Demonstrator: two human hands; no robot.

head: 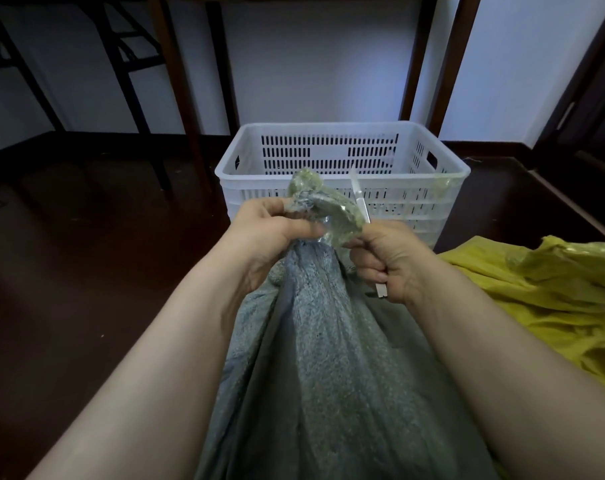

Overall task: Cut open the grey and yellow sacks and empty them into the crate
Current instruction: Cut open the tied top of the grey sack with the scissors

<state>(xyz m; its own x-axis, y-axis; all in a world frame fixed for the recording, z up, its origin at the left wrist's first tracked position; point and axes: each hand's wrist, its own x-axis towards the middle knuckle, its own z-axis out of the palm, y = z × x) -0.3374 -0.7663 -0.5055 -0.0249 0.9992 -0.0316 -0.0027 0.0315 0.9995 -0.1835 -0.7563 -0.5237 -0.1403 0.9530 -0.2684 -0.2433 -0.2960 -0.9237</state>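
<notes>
The grey sack (329,341) lies lengthwise between my forearms, its knotted neck (315,199) raised in front of the white crate (329,128). The neck is bound in clear, greenish tape. My left hand (273,230) grips the bunched neck just below the knot, fingers curled tight into the fabric. My right hand (387,261) is clenched around the handle of a cutter (359,195), whose thin blade points up and rests against the right side of the taped neck.

The step in hand appears to be the first cut on the grey sack, which is not yet open. The next move likely calls for a firm pull with my left hand to keep the neck taut while the blade works through tape and cloth, away from my fingers. After that I would lift the sack over the crate's rim to tip it out.

The yellow sack (536,289) lies crumpled on the dark floor (86,254) to my right, just beside the grey one. A scrap of tape (445,183) clings to the crate's right rim. Dark table legs (186,98) stand behind, against a pale wall.

I can read no brand, label or writing on either sack, the crate or the cutter.
</notes>
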